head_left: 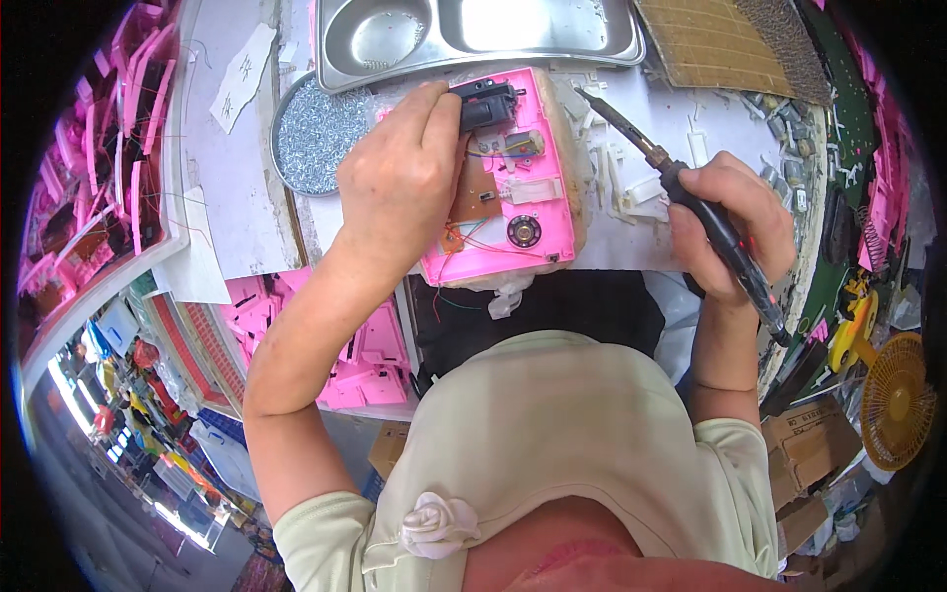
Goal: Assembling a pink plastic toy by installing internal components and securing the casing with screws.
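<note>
Block [488,106] pinched by left hand [397,168], case [552,148] beneath fingers; tool [728,232] gripped by right hand [764,219]; block likely being seated, steadiness needed.

Pale cream-green top [552,424], short sleeves [321,533], whitish rose ornament [437,524], rounded neckline [572,489]

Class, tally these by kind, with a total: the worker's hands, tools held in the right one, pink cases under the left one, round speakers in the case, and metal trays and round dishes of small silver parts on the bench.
Hands: 2 (left hand, right hand)
Tool: 1
Case: 1
Speaker: 1
Tray: 1
Dish: 1
Total: 7
</note>
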A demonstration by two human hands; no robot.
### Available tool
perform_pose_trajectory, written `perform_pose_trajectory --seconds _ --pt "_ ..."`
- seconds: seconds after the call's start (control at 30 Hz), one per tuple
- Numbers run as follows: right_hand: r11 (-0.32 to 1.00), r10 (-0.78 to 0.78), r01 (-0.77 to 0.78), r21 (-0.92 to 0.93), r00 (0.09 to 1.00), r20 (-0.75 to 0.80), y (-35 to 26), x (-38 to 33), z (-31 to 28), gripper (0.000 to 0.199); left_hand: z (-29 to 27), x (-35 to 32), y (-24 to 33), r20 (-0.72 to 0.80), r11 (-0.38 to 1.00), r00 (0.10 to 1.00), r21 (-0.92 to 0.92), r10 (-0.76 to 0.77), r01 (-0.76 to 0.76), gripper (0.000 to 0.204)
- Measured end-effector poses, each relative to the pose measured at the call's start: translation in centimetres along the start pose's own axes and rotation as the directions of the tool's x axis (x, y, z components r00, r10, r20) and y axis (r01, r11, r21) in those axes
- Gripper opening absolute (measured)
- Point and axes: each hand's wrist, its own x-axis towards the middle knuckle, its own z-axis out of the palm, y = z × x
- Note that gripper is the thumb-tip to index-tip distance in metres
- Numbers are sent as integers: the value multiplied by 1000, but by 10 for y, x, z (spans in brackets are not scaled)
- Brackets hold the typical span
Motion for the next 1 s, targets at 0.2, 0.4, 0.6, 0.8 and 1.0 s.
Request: perform_pose_trajectory --seconds 0.2,0.4,0.6,0.8,1.0 --pt "1000 -31 31 4 1000 -3 4 2 4 38 -9 0 -2 86 996 996 -90 19 -11 38" --pt "999 -26 28 22 998 -55 1 4 4 37 -28 -3 -20 206 880 978 -463 -9 106 61" --pt "999 22 -21 33 1000 -21 6 -9 -2 36 -11 -25 -20 2 872 998 -486 -63 57 67" --pt "1000 19 -18 19 1000 -25 4 -6 -1 35 -19 -13 8 218 990 975 -139 33 -3 72" --pt "1000 -14 13 -17 999 -42 0 1 -3 35 -12 -19 17 202 991 979 -134 1 26 75"
